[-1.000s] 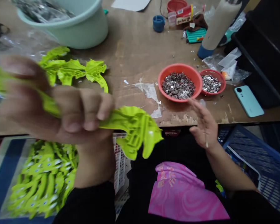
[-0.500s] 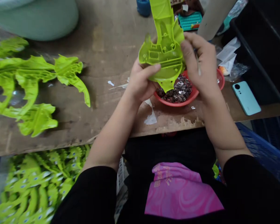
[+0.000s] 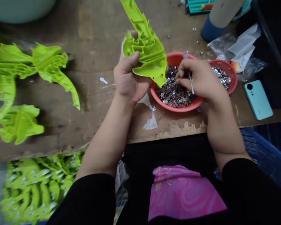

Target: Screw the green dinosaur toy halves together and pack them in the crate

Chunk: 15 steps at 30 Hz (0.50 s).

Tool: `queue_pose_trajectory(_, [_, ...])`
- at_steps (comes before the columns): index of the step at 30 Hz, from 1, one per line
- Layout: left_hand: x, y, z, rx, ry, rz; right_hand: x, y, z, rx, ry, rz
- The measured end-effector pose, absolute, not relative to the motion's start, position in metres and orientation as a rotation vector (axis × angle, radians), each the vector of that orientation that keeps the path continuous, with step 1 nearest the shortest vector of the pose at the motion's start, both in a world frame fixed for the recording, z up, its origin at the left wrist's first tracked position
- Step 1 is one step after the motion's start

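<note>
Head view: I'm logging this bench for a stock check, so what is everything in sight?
held shell: one, lime, in left hand
loose shells: several, lime, table left
shell pile: many, lime, below table, left
big bowl: one, red, table centre
small bowl: one, red, right of it
metal bits: many, silver, in both bowls
phone: one, pale teal, table right
tub: one, pale green, top left
stick: one, pale, in right hand
left hand: grips held shell
right hand: fingers over big bowl, holding stick
</note>
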<state>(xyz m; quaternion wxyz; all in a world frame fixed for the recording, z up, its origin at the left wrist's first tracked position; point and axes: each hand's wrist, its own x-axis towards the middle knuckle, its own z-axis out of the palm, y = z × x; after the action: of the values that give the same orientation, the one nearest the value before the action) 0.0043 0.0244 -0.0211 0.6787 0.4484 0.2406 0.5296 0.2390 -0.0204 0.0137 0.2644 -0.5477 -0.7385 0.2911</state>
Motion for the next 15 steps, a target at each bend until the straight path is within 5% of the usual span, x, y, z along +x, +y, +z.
queue_pose_trajectory(15, [0.033,-0.004,-0.025,1.069,0.317,1.316,0.227,-0.019,0.011,-0.897,-1.200,1.199])
